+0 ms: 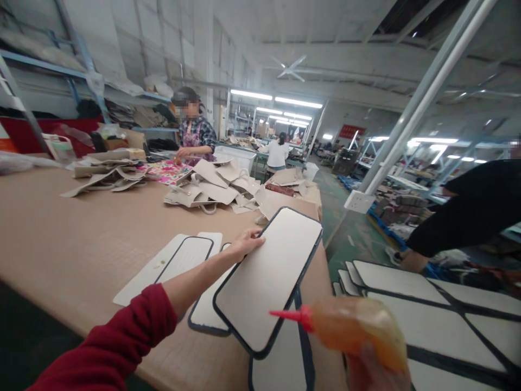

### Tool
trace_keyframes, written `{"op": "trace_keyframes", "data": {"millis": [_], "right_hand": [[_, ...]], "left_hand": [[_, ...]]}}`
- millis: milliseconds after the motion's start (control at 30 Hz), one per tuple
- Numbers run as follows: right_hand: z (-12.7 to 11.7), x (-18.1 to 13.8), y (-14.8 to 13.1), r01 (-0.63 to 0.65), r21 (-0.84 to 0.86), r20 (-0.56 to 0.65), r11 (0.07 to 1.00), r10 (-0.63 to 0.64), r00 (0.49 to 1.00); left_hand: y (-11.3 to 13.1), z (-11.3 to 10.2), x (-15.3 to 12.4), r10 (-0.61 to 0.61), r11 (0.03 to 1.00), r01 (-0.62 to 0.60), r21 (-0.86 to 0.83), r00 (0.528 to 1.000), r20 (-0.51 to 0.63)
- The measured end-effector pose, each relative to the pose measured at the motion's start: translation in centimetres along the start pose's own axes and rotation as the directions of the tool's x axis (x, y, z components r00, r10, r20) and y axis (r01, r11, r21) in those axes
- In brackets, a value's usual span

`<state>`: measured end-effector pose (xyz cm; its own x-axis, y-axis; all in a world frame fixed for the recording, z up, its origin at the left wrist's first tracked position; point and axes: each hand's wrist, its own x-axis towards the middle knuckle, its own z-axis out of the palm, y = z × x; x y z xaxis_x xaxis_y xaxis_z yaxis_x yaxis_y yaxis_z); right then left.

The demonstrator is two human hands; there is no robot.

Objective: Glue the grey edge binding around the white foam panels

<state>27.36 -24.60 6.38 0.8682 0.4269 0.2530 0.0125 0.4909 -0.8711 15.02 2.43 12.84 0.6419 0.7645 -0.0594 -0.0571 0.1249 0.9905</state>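
My left hand [246,245], in a red sleeve, grips the far left edge of a white panel with a dark rim [271,277] and holds it tilted above the brown table [81,239]. More rimmed white panels [185,260] lie flat under and beside it. My right hand [374,369] is at the bottom edge, closed on an orange glue bottle [358,331] whose red nozzle points left toward the held panel. The bottle is blurred.
A heap of beige cut pieces [215,187] lies further along the table, where a seated person [193,133] works. A person's black-sleeved arm [459,217] reaches over more rimmed panels [427,309] at the right. Shelves [81,81] line the left wall; a grey post [423,98] slants at the right.
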Motion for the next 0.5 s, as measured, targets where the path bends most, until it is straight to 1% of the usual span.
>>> {"op": "trace_keyframes", "data": {"millis": [33,67,133,200,267,333,367,433,500], "right_hand": [[0.7,1.4,-0.8,0.056,0.024,-0.045,0.998,-0.055,0.997],[1.4,2.8,-1.5,0.121,0.045,-0.043,0.992,-0.119,0.992],[2.5,5.4,-2.6,0.211,0.055,-0.076,0.976,-0.206,0.976],[2.8,7.2,-3.0,0.26,0.046,-0.101,0.965,-0.254,0.962],[2.4,8.1,-3.0,0.276,0.028,-0.125,0.961,-0.27,0.955],[1.5,7.8,-2.6,0.263,0.009,-0.138,0.965,-0.259,0.956],[1.0,7.1,-2.3,0.246,0.0,-0.137,0.969,-0.244,0.96],[0.2,4.7,-1.5,0.196,-0.022,-0.108,0.98,-0.197,0.974],[-0.4,1.4,-0.3,0.134,-0.042,-0.038,0.99,-0.136,0.99]], "left_hand": [[-0.2,0.4,-0.3,0.001,1.0,-0.001,0.004,1.0,0.014],[-0.5,0.8,-0.7,0.002,1.0,-0.002,0.007,0.999,0.033],[-1.3,1.7,-1.4,0.007,1.0,-0.008,0.009,0.997,0.078],[-2.0,2.5,-2.0,0.008,1.0,-0.009,0.007,0.993,0.118],[-2.4,3.1,-2.4,-0.003,1.0,0.004,-0.006,0.989,0.151],[-2.4,3.5,-2.8,-0.027,0.999,0.032,-0.031,0.985,0.17],[-2.3,3.7,-2.9,-0.04,0.998,0.048,-0.045,0.984,0.174],[-2.0,4.0,-3.0,-0.062,0.994,0.075,-0.074,0.984,0.164],[-1.9,4.2,-3.0,-0.067,0.992,0.08,-0.096,0.988,0.137]]}}
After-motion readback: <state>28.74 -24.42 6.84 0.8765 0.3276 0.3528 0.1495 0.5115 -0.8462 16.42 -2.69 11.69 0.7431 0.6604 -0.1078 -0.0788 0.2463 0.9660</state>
